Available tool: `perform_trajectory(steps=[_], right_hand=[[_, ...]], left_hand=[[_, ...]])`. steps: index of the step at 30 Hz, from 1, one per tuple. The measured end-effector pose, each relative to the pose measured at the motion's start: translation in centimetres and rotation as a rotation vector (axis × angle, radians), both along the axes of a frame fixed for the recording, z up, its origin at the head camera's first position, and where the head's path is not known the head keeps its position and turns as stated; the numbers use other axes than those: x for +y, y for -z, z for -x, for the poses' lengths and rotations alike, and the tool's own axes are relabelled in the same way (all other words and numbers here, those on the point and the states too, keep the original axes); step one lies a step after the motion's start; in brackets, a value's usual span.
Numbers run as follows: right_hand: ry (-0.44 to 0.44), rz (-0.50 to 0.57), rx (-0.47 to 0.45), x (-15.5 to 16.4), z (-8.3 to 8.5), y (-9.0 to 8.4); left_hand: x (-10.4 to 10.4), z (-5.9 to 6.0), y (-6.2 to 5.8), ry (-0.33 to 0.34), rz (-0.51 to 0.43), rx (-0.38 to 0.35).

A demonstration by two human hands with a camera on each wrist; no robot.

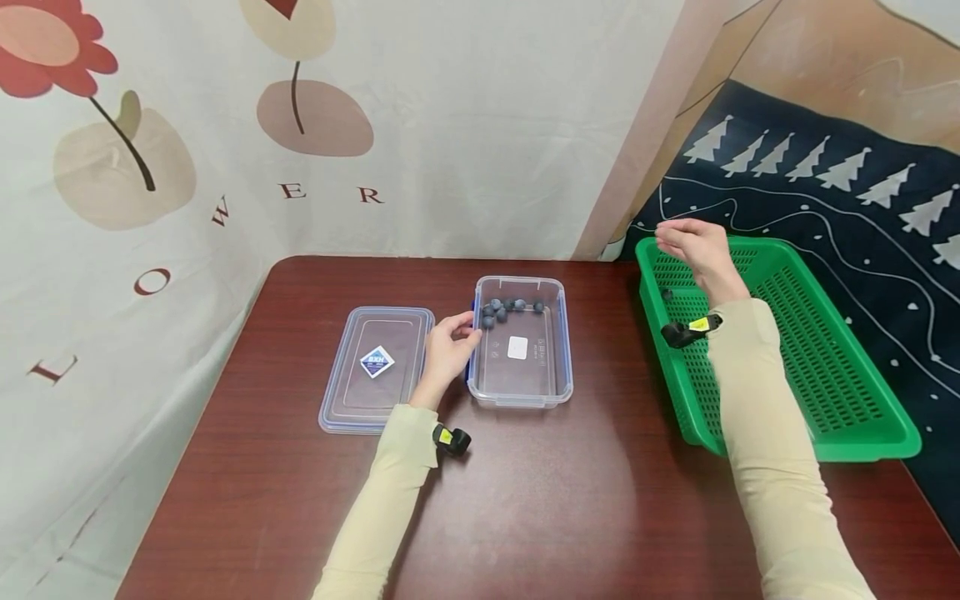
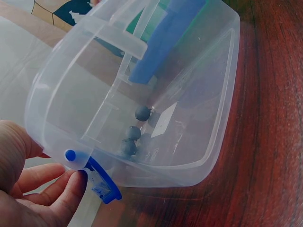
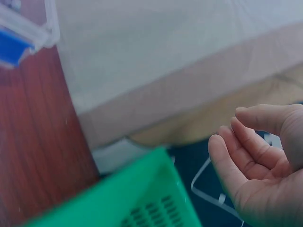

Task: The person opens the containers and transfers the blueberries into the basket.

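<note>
Two hands are out over a dark brown bench (image 1: 525, 500). Near the left edge of the bench a flat clear lid (image 1: 377, 367) lies with a small blue and white sticker on top. Just right of the lid is the left hand (image 1: 448, 348). Its fingers (image 2: 57, 189) are curled a little and touch the left wall of a clear box (image 1: 521, 343), close to the blue clip (image 2: 102, 182) on that side. The box stands in the middle of the bench, a bit toward the far edge. Some small dark blue berries (image 1: 506, 308) sit inside it, bunched at the far end of the box. A white label shows through the bottom of the box.

At the right edge of the bench is a green basket (image 1: 862, 417) with lots of little holes. Part of it hangs out past the bench edge. One small dark berry (image 1: 667, 293) lies in the far left part of the basket. The right hand (image 1: 693, 246) hangs above the far left corner of the basket. Its fingers (image 3: 241, 151) are bent loosely and hold nothing. Both arms wear pale sleeves with a small black and yellow thing at each wrist.
</note>
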State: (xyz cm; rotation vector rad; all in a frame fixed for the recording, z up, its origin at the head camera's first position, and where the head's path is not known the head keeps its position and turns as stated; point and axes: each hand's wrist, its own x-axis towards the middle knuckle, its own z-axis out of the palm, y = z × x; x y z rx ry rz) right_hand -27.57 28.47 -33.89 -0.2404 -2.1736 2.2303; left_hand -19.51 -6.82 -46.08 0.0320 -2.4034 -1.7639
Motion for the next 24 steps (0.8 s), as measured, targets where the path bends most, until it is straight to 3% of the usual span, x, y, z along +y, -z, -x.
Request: perform_trajectory(steps=[8,12,18,24], right_hand=[[-0.09,-0.111,0.018,-3.3,0.2,-0.7],[-0.136,-0.112,0.053,-5.2,0.3,-0.6],[-0.184,-0.125,0.081,-8.3,0.3,-0.1],[-0.236,-0.192,0.072,-11.4,0.2,1.1]], left_hand=[[0.0,0.1,0.0,0.0,-0.017,-0.01],[0.0,0.1,0.0,0.0,-0.009,0.002],[-0.1,0.0,0.0,0.003,0.014,0.045],[0.0,0.0,0.0,-0.001,-0.002,0.02]])
